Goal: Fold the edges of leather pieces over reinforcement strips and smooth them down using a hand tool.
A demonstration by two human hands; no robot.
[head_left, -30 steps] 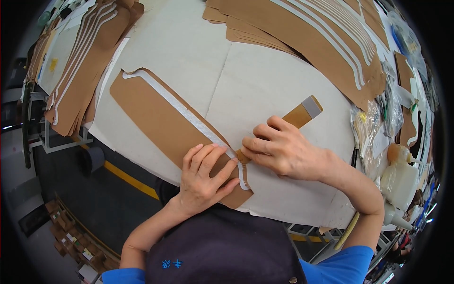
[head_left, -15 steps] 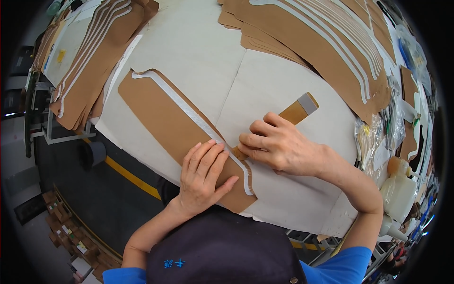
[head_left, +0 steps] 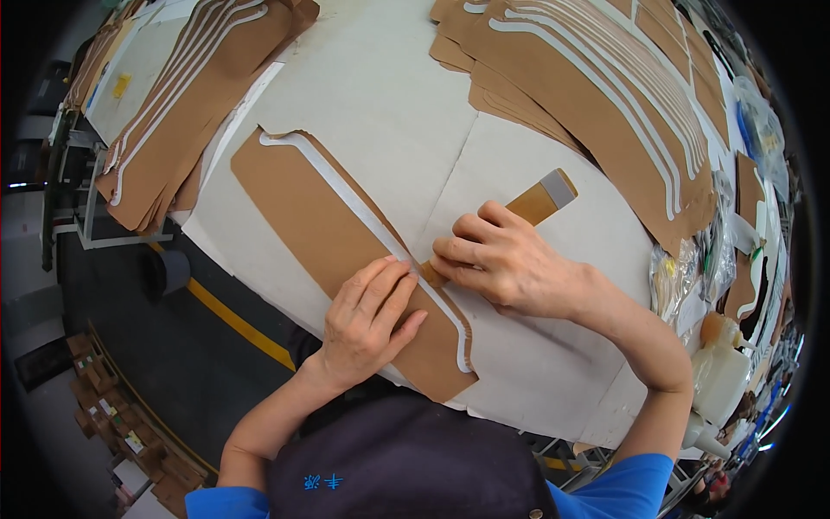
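Note:
A long brown leather-like panel [head_left: 294,221] lies slantwise on the white-covered table. Along its far right edge runs a white strip [head_left: 350,204] that curves at both ends; small notches show in the brown rim beside its near curve. My left hand [head_left: 363,320] rests on the panel with fingers stretched out, fingertips on the white strip. Beside them, my right hand [head_left: 510,264] grips a flat tan tool [head_left: 533,204] with a grey band near its upper end. The tool's lower end is at the panel's edge, partly hidden by my fingers.
Stacks of similar brown panels with white strips lie at the far left [head_left: 186,95] and far right [head_left: 588,112]. Clear plastic bags [head_left: 683,281] and a whitish plastic bottle [head_left: 722,372] crowd the right edge. Cardboard boxes [head_left: 108,398] stand lower left, past the dark floor.
The whole view has shifted slightly. Against the panel, both hands and the tool have moved a little along the white strip toward its far end; both grips look the same.

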